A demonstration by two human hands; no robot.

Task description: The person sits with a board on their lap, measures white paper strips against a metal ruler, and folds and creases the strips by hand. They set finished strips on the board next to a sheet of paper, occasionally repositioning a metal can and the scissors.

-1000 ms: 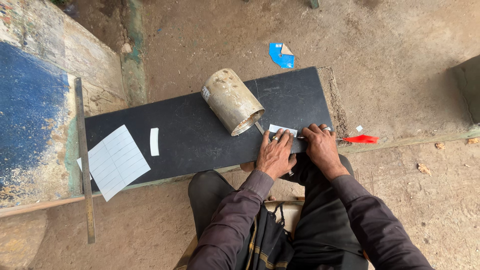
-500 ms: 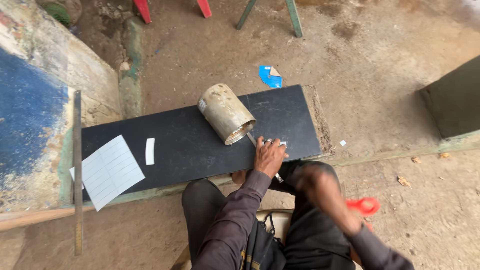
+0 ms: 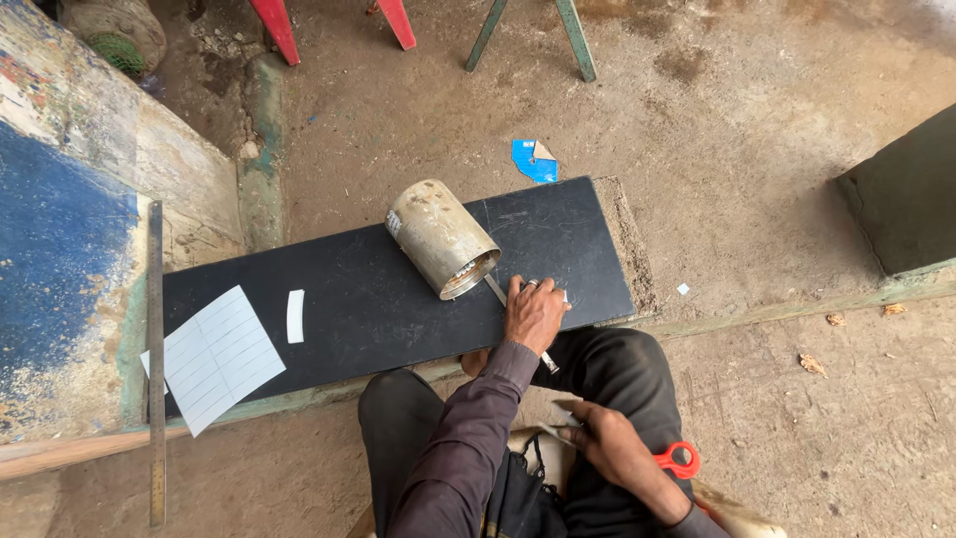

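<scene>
Left hand (image 3: 534, 314) pressed flat, pinning a thin strip beside the metal can (image 3: 442, 238) on the black surface (image 3: 349, 299); right hand (image 3: 615, 450) gripping red-handled scissors (image 3: 678, 460) over the lap.

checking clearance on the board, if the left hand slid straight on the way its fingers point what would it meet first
The left hand points up the black board, slightly right. The metal can lies just left of that line, so the way looks free to the board's far edge, though depth is unclear.
</scene>
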